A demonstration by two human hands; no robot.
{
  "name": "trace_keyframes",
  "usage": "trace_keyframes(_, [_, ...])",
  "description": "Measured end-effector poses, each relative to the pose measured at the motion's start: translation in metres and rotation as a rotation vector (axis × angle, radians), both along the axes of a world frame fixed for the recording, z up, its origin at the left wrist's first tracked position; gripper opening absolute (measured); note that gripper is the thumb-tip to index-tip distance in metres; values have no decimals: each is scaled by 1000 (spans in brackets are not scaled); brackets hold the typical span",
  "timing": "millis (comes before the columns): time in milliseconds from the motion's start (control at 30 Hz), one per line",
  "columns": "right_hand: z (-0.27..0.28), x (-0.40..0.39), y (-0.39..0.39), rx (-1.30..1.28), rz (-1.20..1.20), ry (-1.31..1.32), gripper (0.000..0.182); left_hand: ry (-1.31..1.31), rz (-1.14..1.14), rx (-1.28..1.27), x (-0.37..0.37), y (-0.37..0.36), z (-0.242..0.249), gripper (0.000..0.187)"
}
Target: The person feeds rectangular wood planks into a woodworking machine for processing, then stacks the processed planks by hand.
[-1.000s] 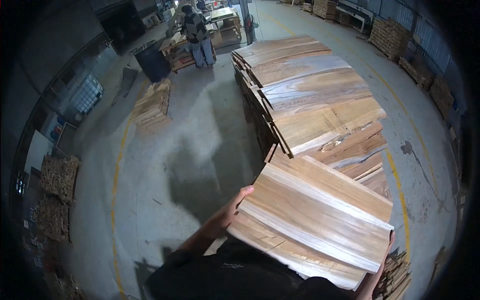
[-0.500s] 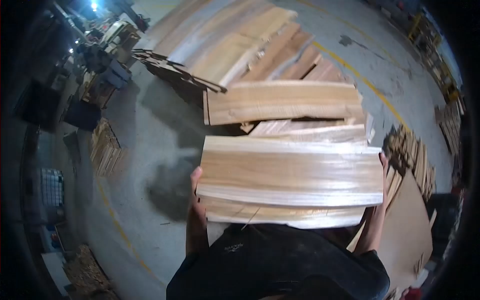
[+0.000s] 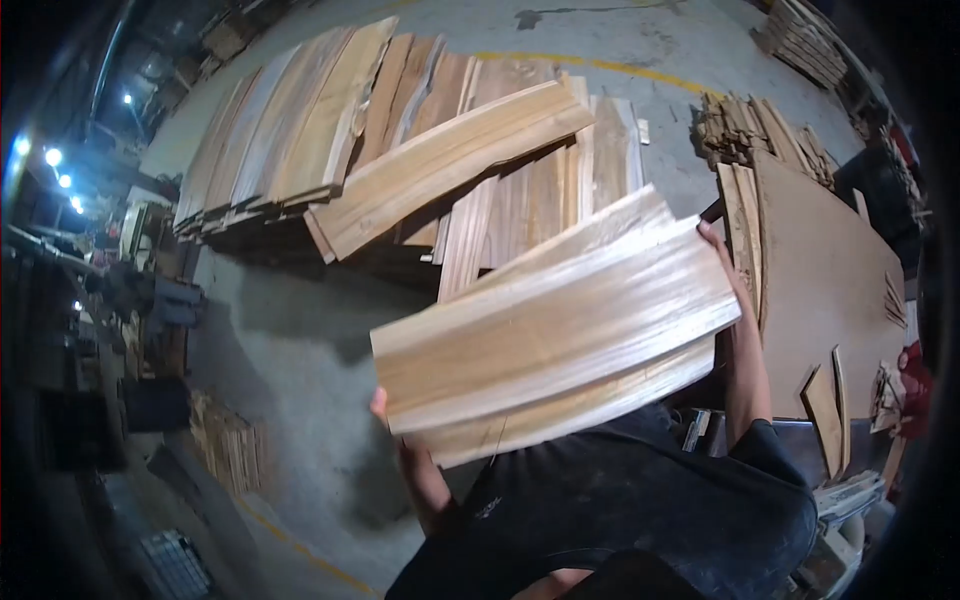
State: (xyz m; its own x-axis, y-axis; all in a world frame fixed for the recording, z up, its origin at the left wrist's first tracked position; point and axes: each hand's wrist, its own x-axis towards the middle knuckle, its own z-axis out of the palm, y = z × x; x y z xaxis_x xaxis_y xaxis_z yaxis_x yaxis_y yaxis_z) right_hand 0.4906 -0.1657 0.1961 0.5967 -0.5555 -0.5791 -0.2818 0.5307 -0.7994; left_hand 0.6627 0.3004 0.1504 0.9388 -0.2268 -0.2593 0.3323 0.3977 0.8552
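Observation:
Several wooden boards [image 3: 550, 325], light and brown with wavy grain, lie overlapped between my two hands in front of my chest. At their left end my left hand [image 3: 379, 405] grips the edge; only a fingertip shows, the rest is behind the wood. My right hand [image 3: 714, 243] is wrapped round the right end, near the upper corner, with some fingers hidden. The boards slope, right end farther up in view. Beyond them, a single board [image 3: 455, 165] rests slantwise on a long stack of planks [image 3: 300, 130].
To my right is a large brown panel [image 3: 825, 260], with narrow offcuts [image 3: 825, 420] at its near side. A bundle of wood strips [image 3: 765, 130] stands behind it. More short boards [image 3: 228, 440] sit on the grey floor [image 3: 290, 320] at left, near machinery [image 3: 165, 310].
My view and body have turned to the right, bringing the brown panel more into sight. The held boards have gone from nearly level to tilted, with both hands still at their ends.

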Motion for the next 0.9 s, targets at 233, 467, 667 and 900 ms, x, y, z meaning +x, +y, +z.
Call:
trace_keyframes(233, [-48,6,-14,231,-20,-206,69,-28,-76,249,0,22,-24,78])
trace_keyframes(467, [-50,18,-35,323,-84,-288,62,-109,-85,179,33,-16,-4,60])
trace_keyframes(667, [-18,15,-39,175,-199,-267,71,-133,-266,-42,68,-46,-4,72])
trace_keyframes(900, [-21,-35,-33,88,-300,-275,69,35,-192,-43,45,-59,16,66])
